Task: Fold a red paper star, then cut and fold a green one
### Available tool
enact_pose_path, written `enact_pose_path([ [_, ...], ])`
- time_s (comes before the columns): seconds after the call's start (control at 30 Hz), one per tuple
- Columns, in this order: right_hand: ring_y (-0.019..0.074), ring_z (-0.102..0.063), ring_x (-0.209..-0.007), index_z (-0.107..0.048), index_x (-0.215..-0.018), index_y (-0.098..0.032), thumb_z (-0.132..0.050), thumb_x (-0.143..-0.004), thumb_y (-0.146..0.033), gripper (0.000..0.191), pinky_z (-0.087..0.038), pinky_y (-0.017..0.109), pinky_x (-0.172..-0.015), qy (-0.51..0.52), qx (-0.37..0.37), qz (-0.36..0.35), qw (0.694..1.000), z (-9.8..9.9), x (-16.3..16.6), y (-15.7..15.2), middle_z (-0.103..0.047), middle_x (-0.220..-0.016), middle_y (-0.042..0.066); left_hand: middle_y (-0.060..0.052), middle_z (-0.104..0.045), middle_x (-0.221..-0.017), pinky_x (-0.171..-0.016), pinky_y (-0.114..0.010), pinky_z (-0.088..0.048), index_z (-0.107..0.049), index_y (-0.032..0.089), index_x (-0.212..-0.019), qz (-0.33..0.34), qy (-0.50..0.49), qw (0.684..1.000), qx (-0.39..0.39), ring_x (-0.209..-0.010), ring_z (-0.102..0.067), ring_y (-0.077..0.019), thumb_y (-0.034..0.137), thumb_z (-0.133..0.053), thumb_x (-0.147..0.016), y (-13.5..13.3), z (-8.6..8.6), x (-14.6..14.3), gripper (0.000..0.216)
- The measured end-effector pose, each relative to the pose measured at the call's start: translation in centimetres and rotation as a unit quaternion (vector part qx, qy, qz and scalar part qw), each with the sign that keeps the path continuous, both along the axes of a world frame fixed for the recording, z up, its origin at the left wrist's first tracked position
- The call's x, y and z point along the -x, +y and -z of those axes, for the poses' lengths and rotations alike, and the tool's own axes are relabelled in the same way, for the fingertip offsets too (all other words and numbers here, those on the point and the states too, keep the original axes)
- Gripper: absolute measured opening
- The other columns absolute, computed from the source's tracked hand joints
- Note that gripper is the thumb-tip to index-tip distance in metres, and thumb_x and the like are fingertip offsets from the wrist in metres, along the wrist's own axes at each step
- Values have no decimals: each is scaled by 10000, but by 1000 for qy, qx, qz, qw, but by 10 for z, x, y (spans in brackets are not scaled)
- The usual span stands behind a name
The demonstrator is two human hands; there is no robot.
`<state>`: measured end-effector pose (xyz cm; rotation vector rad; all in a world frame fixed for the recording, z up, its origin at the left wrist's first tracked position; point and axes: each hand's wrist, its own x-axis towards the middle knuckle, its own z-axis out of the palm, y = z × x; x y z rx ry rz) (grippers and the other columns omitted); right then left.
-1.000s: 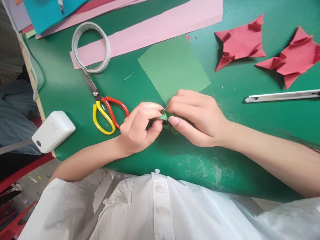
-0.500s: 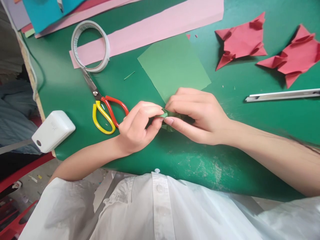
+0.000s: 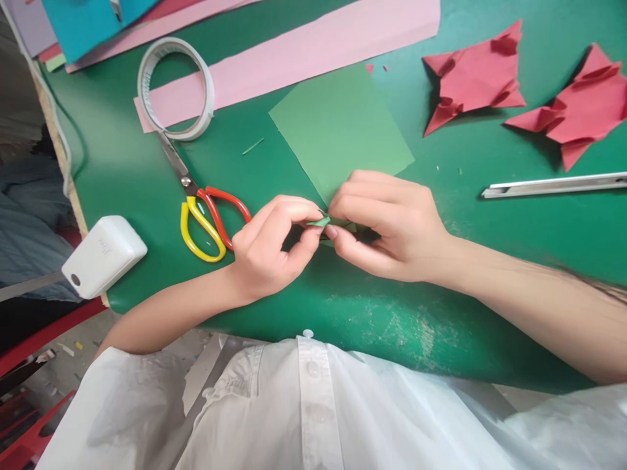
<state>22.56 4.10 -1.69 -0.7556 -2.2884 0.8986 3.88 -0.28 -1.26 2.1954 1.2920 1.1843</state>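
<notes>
Between my two hands is a small folded piece of green paper (image 3: 319, 222), mostly hidden by the fingers. My left hand (image 3: 274, 245) pinches its left end between thumb and forefinger. My right hand (image 3: 386, 225) is closed on the other end, its thumb close to the left fingertips. Just beyond the hands, a flat green paper square (image 3: 343, 124) lies on the table, its near corner reaching the right fingers. Scissors with one yellow and one red handle (image 3: 206, 222) lie left of my left hand.
A tape roll (image 3: 210, 98) rests on a long pink paper strip (image 3: 323, 52). Two folded red paper shapes (image 3: 482, 75) lie at the right, above a box cutter (image 3: 553, 185). A white box-shaped device (image 3: 105, 254) sits at the left edge. Coloured sheets (image 3: 93, 26) are stacked far left.
The folded green paper has turned slightly in my fingers, and its pale tip now points left. Both hands have stayed almost in place.
</notes>
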Motion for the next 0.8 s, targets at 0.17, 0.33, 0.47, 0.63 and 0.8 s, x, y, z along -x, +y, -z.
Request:
enact_pose_path([
  [0.17, 132, -460, -680, -514, -747, -206, -427, -985, -231, 255, -415, 321, -659, -10, -15, 2, 1000, 1, 1, -1, -519, -702, -7, -18, -701, -831, -713, -169, -578, -600, 149, -910, -5, -15, 999, 32, -782, -686, -89, 69, -629, -859, -1, 1, -1, 99],
  [0.33, 125, -424, -651, -474, -706, -207, -425, -978, -223, 277, -387, 306, -634, -13, -16, 9, 1000, -1, 2, -1, -480, -669, -14, 3, -684, -823, -717, -192, -588, -564, 164, -881, -2, -6, 1000, -12, -800, -688, -101, 52, -623, -845, 0, 2, -1, 131],
  [0.47, 124, -415, -645, -437, -688, -212, -420, -973, -229, 286, -385, 301, -641, -10, 2, 5, 1000, -2, 2, 0, -450, -643, -22, 7, -675, -827, -706, -195, -587, -554, 167, -891, 1, -2, 1000, -9, -803, -685, -100, 59, -615, -864, 1, 3, 0, 126],
  [0.63, 120, -392, -617, -393, -671, -216, -435, -943, -214, 275, -370, 301, -615, 2, 21, -10, 1000, -3, 0, 2, -424, -624, -26, 4, -675, -834, -711, -226, -587, -565, 186, -898, 12, -43, 998, 49, -809, -688, -104, 106, -613, -901, 2, 3, 1, 93],
  [0.8, 117, -379, -619, -380, -674, -218, -431, -936, -204, 267, -347, 291, -579, 5, 22, -13, 1000, -3, -1, 4, -420, -632, -21, 2, -692, -856, -705, -226, -589, -597, 201, -920, 37, -70, 992, 98, -820, -682, -102, 132, -628, -913, 4, 2, 3, 76],
])
